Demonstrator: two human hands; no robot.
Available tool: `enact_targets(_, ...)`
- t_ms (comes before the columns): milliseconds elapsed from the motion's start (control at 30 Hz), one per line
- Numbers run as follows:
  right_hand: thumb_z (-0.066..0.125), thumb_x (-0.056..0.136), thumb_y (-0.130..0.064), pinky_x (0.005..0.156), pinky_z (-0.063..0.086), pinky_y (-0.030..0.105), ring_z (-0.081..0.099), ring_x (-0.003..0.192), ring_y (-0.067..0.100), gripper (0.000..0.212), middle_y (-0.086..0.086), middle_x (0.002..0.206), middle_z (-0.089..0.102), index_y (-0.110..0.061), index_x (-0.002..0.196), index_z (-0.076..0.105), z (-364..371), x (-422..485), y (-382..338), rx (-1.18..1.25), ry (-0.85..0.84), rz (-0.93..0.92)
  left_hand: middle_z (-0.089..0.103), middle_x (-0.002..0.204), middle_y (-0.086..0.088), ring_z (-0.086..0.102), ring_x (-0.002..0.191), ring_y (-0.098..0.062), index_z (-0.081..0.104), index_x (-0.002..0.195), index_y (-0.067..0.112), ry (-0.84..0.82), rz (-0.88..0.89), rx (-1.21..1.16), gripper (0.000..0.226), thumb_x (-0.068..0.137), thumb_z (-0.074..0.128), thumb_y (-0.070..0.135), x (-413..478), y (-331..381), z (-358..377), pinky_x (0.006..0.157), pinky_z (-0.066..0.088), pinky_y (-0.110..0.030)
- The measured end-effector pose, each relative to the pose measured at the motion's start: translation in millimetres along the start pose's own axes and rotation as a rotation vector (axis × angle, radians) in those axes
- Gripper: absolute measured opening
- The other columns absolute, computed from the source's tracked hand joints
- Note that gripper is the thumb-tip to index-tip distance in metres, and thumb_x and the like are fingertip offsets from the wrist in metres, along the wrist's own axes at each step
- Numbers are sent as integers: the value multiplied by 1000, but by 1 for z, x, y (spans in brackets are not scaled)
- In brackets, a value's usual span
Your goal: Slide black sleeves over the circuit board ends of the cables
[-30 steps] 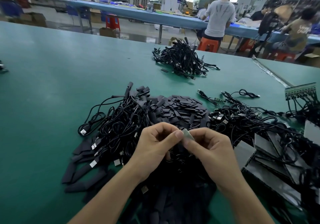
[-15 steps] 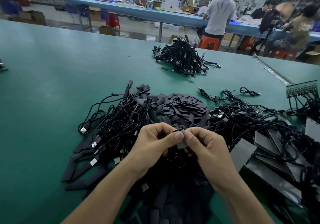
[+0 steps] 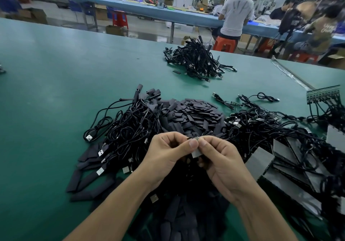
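Observation:
Both hands meet over the middle of the green table. My left hand and my right hand pinch a small circuit board end between thumbs and forefingers; its dark connector edge pokes up above the thumbs. Whether a sleeve is on it I cannot tell. Behind the hands lies a heap of flat black sleeves. Tangled black USB cables lie to the left, and more cables to the right.
A separate pile of cables sits farther back on the table. Grey panels of circuit boards lie at the right, with a strip of boards beyond. Several people sit at a blue bench behind.
The board between my fingertips has turned from tilted and standing high to lower between the thumbs. Both hands stay together in nearly the same place.

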State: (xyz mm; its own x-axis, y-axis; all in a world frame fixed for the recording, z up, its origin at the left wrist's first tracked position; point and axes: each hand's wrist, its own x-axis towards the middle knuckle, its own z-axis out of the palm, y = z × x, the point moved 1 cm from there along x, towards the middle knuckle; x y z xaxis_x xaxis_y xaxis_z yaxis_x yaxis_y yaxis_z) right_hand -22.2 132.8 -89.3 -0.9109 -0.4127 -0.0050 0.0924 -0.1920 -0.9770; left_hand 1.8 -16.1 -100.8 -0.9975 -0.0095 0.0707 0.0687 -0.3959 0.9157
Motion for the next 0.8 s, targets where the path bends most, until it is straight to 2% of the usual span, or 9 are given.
enact_targets(133,65,83,-32,64,53,26,64,68,16,18,8,76,70,-17,84,75,2,-1,-1,-52,53,-104,69,73,-5,64,64,-12,74,73,19,11,18,14,17,71,86,30,-1,-1,1,61,54,-22)
enact_targets(200,65,82,-29,60,54,23,66,66,14,14,7,77,70,-18,84,74,-1,-1,-4,21,92,-127,73,83,-7,68,74,-15,78,83,19,-1,23,-9,16,71,83,29,-1,1,1,66,56,-24)
enact_targets(300,72,76,-31,56,52,20,63,61,12,10,3,73,70,-23,84,73,-3,-1,-5,21,174,-152,76,97,-9,70,86,-19,78,92,19,-11,48,16,16,78,78,13,-1,1,0,71,57,-27)
enact_targets(367,74,80,-26,60,54,22,67,65,12,3,1,74,72,-24,81,73,-4,-1,-3,-180,267,-232,76,97,-8,70,86,-19,77,94,21,-13,73,56,19,78,81,10,-1,1,1,69,57,-27)
enact_targets(467,71,89,-25,73,56,23,71,82,8,9,-8,86,75,-30,86,77,-3,-1,1,-519,321,-377,74,90,-9,69,77,-17,74,92,18,22,107,99,19,74,80,17,-1,0,3,61,57,-27)
enact_targets(567,72,83,-41,74,59,31,72,85,11,14,-9,90,76,-34,94,77,1,-4,0,-507,235,-348,71,86,-6,68,69,-19,69,92,18,44,140,119,22,74,81,14,0,-2,3,56,56,-27)
enact_targets(633,72,85,-32,72,60,35,73,80,13,10,-8,86,76,-33,94,77,2,-3,1,-508,221,-338,70,86,-2,65,67,-18,67,98,18,59,150,171,30,75,83,6,1,-4,1,55,56,-27)
enact_targets(733,70,91,-17,69,58,29,72,76,12,16,-6,81,75,-32,88,76,-1,-1,0,-477,253,-376,68,86,-3,65,69,-14,71,104,19,36,150,215,37,71,87,11,1,-4,2,59,55,-24)
enact_targets(800,73,86,-21,65,55,22,71,72,9,10,-4,78,75,-30,84,74,-2,-1,-3,-385,259,-382,70,82,-1,66,71,-13,73,99,19,23,155,231,26,76,86,19,-1,-2,3,59,54,-23)
